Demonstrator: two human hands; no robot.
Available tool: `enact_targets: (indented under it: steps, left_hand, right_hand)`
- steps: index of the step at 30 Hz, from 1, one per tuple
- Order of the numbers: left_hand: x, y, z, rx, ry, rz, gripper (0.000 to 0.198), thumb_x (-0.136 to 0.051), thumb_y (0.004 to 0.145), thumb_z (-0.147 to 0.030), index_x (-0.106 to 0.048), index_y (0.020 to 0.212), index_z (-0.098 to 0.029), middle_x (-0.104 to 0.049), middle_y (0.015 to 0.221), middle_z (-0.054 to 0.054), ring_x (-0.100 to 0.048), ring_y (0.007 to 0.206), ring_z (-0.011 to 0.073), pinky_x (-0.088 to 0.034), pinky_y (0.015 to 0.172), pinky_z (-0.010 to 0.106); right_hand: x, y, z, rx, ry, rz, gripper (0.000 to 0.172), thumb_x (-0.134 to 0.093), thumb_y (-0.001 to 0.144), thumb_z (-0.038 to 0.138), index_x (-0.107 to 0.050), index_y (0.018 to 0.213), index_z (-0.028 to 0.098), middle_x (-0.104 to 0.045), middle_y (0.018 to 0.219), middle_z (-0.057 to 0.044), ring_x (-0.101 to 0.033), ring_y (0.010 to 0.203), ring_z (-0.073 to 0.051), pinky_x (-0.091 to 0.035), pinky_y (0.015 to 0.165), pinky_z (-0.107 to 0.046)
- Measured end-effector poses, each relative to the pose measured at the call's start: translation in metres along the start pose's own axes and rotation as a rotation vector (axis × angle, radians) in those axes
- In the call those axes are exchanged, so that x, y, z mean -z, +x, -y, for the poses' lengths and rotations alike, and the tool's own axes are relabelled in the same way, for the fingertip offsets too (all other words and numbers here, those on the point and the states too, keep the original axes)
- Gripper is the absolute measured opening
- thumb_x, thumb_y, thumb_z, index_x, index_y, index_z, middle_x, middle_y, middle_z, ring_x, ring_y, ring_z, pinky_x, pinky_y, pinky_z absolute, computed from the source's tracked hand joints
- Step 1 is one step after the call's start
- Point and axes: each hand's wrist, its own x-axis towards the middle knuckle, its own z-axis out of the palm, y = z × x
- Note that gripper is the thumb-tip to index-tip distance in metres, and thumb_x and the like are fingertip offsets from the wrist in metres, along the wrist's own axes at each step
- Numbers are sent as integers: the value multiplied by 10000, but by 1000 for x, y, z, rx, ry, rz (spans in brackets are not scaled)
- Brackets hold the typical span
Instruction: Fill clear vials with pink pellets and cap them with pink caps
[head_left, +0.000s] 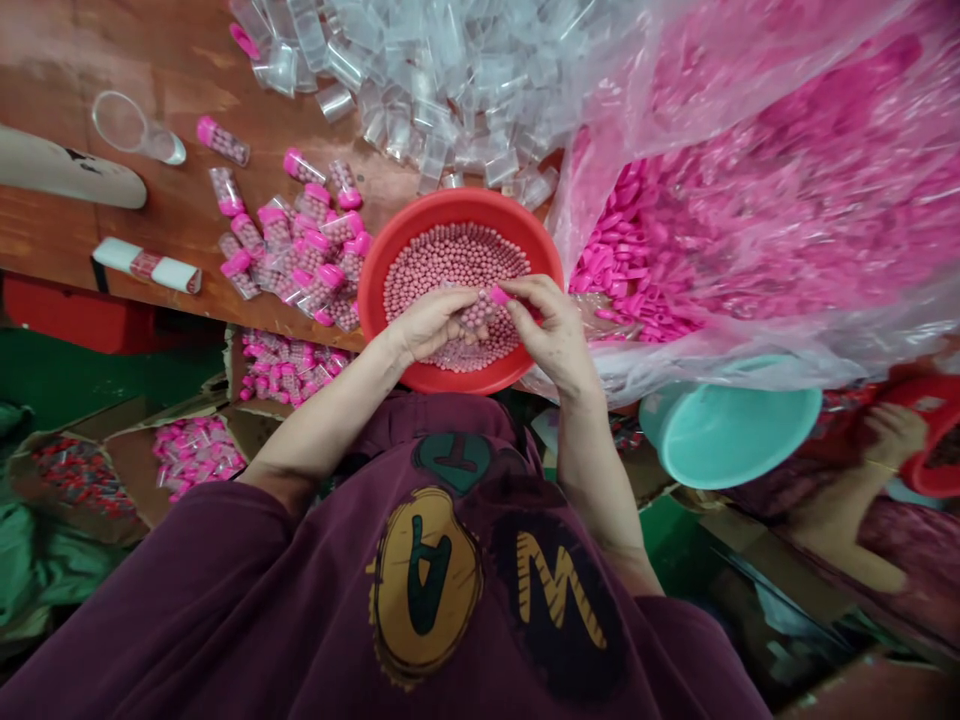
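A red bowl (pixel 390 262) full of small pink beads (pixel 457 258) sits at the table's near edge. Both hands meet over its front part. My left hand (pixel 429 322) grips a small clear tube (pixel 478 312) filled with beads. My right hand (pixel 551 330) pinches a pink cap (pixel 499 294) at the tube's end. Left of the bowl lies a heap of filled tubes with pink caps (pixel 300 245).
A pile of empty clear tubes (pixel 420 70) lies behind the bowl. A big plastic bag of pink caps (pixel 750 200) fills the right. A teal bowl (pixel 731 430) and another person's hand (pixel 892 435) are at lower right. Cardboard boxes of filled tubes (pixel 289 365) stand below the table.
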Motion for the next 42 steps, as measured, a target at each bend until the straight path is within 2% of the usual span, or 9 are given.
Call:
enact_targets:
  steps: [5,10,14,18,22,26,30,37,42]
  left_hand:
    - [7,-3,1,-1,0,-1,198,-585,1004,-228,-715,897,-124,-723,822,78,-665,596,119,-422,484,244]
    - [11,-6,-3,15,21,-24,178,-591,997,-202,-723,906,-125,-737,826,70,-663,596,111,-437,504,235]
    - [14,-5,-4,24,25,-29,176,-603,1002,-204,-721,903,-122,-732,803,67,-661,596,119,-432,497,238]
    - [16,-3,-2,30,-28,-53,179,-586,1019,-203,-745,998,-124,-762,865,73,-685,630,127,-446,512,240]
    - [17,-2,0,47,-62,-70,176,-601,1018,-187,-766,1040,-131,-788,927,74,-715,680,131,-488,559,236]
    - [17,-3,3,32,-77,-54,109,-671,994,-173,-773,1002,-136,-780,908,54,-730,733,125,-532,634,227]
    - [13,-3,9,-8,-76,-75,56,-777,952,-204,-776,983,-158,-754,885,17,-700,760,86,-551,728,204]
    - [2,-5,22,-176,19,-93,154,-778,978,-300,-761,961,-148,-655,795,-16,-581,618,42,-400,543,166]
    - [-4,-8,26,-212,8,-150,259,-814,953,-388,-719,908,-151,-639,802,-19,-552,628,38,-442,569,145]
  right_hand:
    - [0,2,2,-27,44,69,206,-648,1057,392,-800,1170,312,-771,1180,-40,-721,1142,-222,-599,1063,-462]
    - [-7,3,1,4,60,79,185,-648,1047,325,-795,1159,315,-768,1175,-30,-719,1132,-214,-594,1056,-446]
    - [-8,3,-5,39,-158,58,243,-595,1043,262,-788,1184,307,-755,1220,-60,-702,1160,-267,-571,1067,-517]
    - [-8,2,-9,36,-347,-48,258,-585,1036,253,-792,1182,304,-752,1217,-82,-685,1182,-318,-537,1079,-588]
    - [-18,1,-4,-11,-125,-178,218,-610,1058,330,-776,1197,302,-772,1184,-56,-718,1131,-255,-591,1041,-488]
    - [-32,-1,-1,-81,35,-184,175,-682,1029,382,-789,1132,290,-799,1135,-34,-739,1088,-224,-607,1035,-454]
    - [-40,-4,-2,-99,37,-206,177,-680,1025,393,-802,1101,288,-803,1108,-34,-743,1064,-216,-616,1010,-446]
    - [-46,-10,-8,-79,-12,-257,183,-649,1036,355,-802,1105,284,-779,1089,-46,-732,1055,-216,-622,983,-439]
    - [-52,-20,-5,7,-68,-227,280,-537,1090,322,-756,1253,262,-735,1113,-78,-723,1059,-231,-635,948,-452]
